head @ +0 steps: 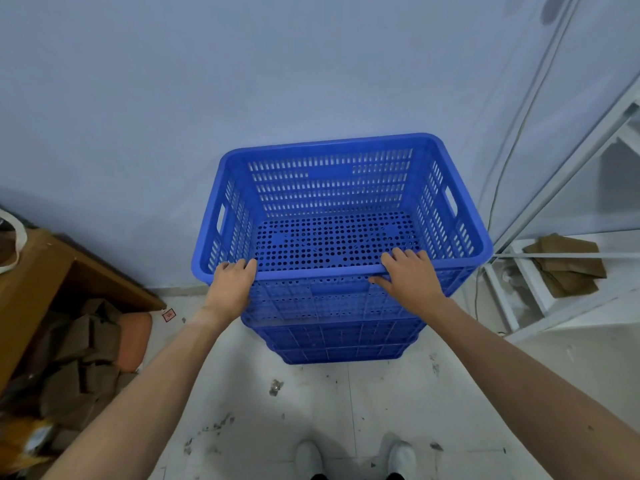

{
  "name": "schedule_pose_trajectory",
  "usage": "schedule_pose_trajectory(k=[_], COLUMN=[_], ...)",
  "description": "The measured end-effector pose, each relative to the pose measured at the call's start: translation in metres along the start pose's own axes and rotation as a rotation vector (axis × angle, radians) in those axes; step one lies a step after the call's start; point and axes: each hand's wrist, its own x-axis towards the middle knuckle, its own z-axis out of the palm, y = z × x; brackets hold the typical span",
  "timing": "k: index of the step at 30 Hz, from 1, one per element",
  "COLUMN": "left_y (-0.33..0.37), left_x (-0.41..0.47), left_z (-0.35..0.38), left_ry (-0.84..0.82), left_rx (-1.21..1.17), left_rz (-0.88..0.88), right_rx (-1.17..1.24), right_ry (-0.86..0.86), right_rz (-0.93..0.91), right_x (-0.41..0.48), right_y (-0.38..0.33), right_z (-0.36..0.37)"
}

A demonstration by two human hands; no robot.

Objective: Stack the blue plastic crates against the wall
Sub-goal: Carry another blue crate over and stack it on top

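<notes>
Centre of frame: top crate [341, 202], blue, empty, sits nested on a stack of crates [337, 337] standing on the floor [346, 410] against the wall [242, 81]. Left hand [231, 283] grasps the near rim towards its left end, fingers curled over the edge. Right hand [410, 276] grasps the same rim further right, thumb underneath. Lower left: cardboard boxes [69, 358]. Right edge: white shelf frame [554, 278].

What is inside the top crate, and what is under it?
The top crate holds nothing; its perforated floor is bare. Both hands, left and right, grip its near rim. Under it sit more blue crates; their insides are covered.
</notes>
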Motion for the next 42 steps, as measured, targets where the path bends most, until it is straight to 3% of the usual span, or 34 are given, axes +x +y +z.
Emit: schedule_pose_trajectory(k=[6,13,17,21,24,27,34,37,40,42], left_y=[0.009,-0.003,0.008,0.006,-0.003,-0.009,-0.024,-0.035,-0.048,-0.052], left_x=[-0.003,0.002,-0.001,-0.01,-0.01,0.001,0.017,0.024,0.036,0.041], left_z=[0.002,-0.001,-0.003,-0.008,-0.021,-0.023,0.001,0.0,0.0,0.007], left_ry=[0.026,-0.009,-0.027,-0.065,-0.193,-0.153,0.145,0.263,0.244,0.17], left_rx=[-0.039,-0.032,-0.055,-0.157,-0.384,-0.569,-0.354,-0.27,-0.398,-0.525], left_rz=[-0.02,0.014,-0.084,-0.048,-0.123,-0.249,-0.237,-0.32,-0.51,-0.625], right_rx=[-0.067,-0.003,-0.016,0.015,0.09,0.17,0.25,0.099,-0.012,0.098], right_ry=[0.033,0.007,-0.036,-0.054,-0.022,-0.016,0.005,0.029,-0.002,-0.051], right_rz=[-0.15,-0.106,-0.155,-0.18,-0.096,-0.023,0.123,0.16,0.315,0.466], right_x=[0.013,0.012,0.013,0.009,0.004,0.003,0.027,0.04,0.04,0.04], right_y=[0.019,0.022,0.028,0.035,0.05,0.065,0.077,0.107,0.14,0.153], right_z=[0.0,0.001,-0.003,-0.004,-0.008,-0.008,0.0,-0.003,0.001,0.003])
